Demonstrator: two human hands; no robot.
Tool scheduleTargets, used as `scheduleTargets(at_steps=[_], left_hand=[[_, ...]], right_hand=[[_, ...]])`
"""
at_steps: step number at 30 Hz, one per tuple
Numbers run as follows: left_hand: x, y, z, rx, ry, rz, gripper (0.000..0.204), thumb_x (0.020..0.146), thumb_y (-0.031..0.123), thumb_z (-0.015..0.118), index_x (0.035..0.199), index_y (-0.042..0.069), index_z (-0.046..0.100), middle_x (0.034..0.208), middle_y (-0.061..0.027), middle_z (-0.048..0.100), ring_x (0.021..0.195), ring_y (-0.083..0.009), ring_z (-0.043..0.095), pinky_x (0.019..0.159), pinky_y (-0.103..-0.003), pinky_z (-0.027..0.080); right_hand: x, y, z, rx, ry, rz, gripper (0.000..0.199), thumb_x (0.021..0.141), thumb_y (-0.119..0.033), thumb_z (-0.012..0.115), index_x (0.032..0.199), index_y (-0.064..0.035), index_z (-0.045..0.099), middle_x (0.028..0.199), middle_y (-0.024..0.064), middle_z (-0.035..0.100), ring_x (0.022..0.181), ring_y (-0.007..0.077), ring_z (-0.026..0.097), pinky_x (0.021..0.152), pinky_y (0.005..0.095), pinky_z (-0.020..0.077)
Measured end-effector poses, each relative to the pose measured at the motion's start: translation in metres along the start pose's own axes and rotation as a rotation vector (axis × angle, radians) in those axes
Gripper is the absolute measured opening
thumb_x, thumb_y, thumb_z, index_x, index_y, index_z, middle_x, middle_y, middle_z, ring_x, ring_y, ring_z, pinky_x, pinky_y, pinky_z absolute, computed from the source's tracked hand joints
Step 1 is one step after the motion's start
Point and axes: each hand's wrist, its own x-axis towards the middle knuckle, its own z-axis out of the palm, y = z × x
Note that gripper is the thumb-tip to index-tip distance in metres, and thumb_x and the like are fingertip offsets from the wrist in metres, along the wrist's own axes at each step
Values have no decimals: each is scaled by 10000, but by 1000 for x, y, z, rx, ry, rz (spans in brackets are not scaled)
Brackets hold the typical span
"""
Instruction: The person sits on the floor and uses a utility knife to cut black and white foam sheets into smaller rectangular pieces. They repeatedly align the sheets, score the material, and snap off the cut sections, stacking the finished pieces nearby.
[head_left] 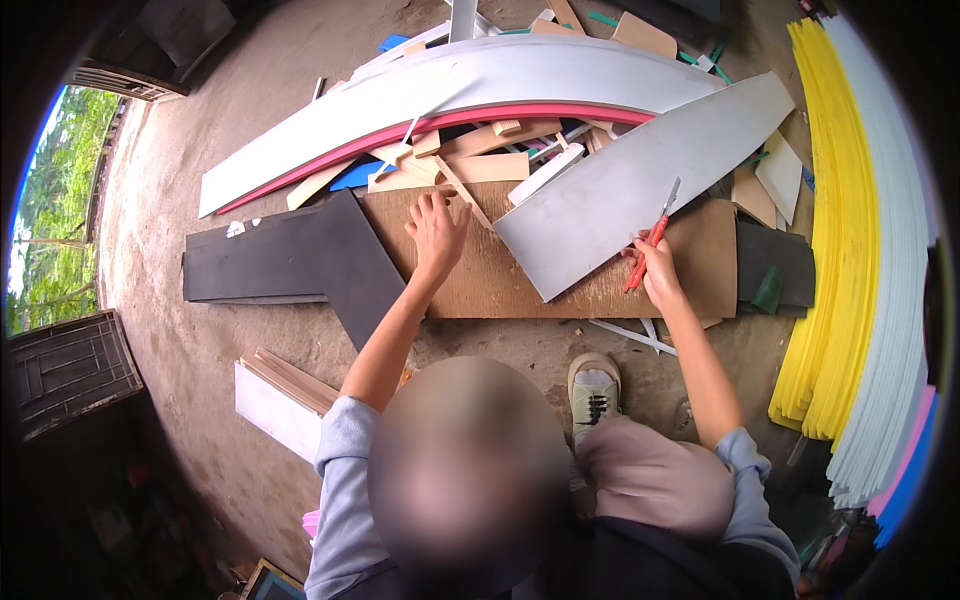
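My right hand (655, 272) is closed around a red utility knife (658, 232), its long blade out and pointing away from me over a grey-white sheet (640, 190). That sheet lies slanted across a brown wooden board (460, 285). Over the left part of the board is my left hand (437, 235), with fingers apart and bent and nothing visible in them. Close by its fingertips lies a thin tan strip (463, 192); whether they touch it I cannot tell. Black sheets (270, 255) overlap the board's left end.
A long white sheet (330, 140) with a red layer under it lies beyond, over scattered offcuts (490, 168). Tall stacks of yellow sheets (840, 230) and pale blue sheets (890, 250) line the right. Near my left arm is a small stack of boards (280, 405).
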Motion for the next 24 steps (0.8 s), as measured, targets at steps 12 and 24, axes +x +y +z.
scheduleTargets(at_steps=[12,24], left_hand=[[-37,54,26,-765,-406,-60,378,758,201,660,977,13,416,816,-155,561,762,-258,575,648,-357,471],[-51,-33,-19,-521,-230,-266,296,736,158,674,1004,78,575,828,-113,622,619,-139,592,527,-259,471]], right_hand=[[-14,-9,-30,78,113,-63,167,834,-22,452,992,-30,396,866,67,461,663,160,571,519,242,400],[-9,-42,-14,27,126,-238,155,848,-33,428,1003,-45,426,877,64,495,667,126,563,528,224,392]])
